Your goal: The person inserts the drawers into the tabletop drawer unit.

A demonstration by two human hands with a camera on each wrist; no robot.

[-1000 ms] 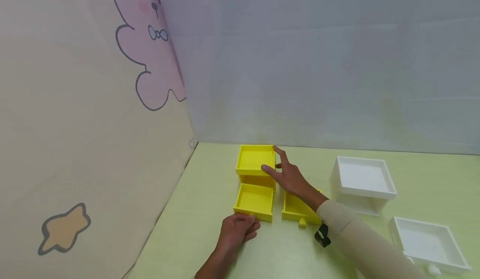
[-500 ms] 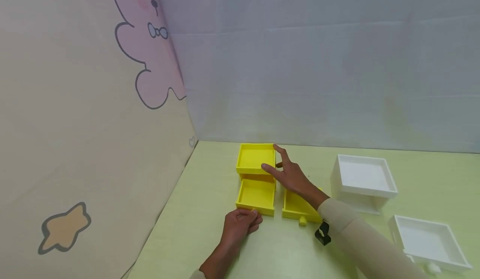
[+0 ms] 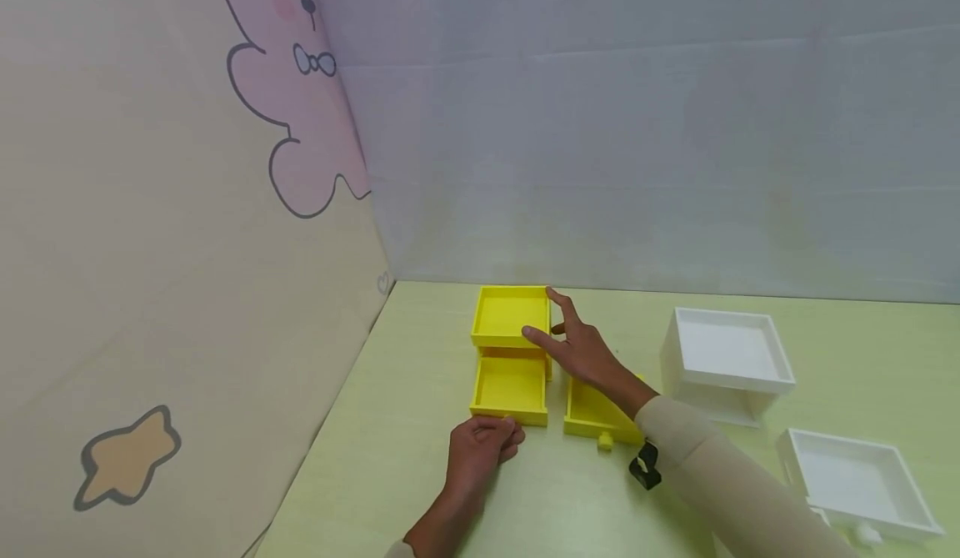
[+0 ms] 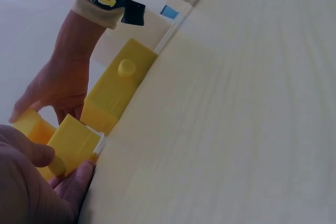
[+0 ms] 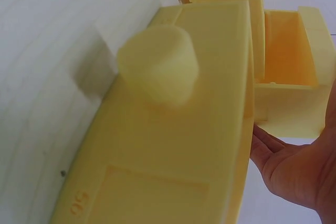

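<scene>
The knob of a yellow drawer is pinched between the thumb and fingers of the left hand, so the drawer can presumably be guided by its front alone. The drawer juts from the front of a yellow box, below a gap in which the darker interior is seen; how far its back end is housed cannot be told. The box is touched along its right side by the right hand, whose fingers are spread apart, the thumb laid on the front rim and a fingertip at the rear corner, probably so that the box is braced. A second yellow drawer is set just beside, beneath the right forearm, apparently within easy reach.

Smooth, moulded-looking plastic is suggested throughout: the box is square-edged with a shallow raised rim, and a stubby round knob is borne by the second drawer. Faint wood grain is shown on the pale surface, where a white box and a white drawer are placed farther right.
</scene>
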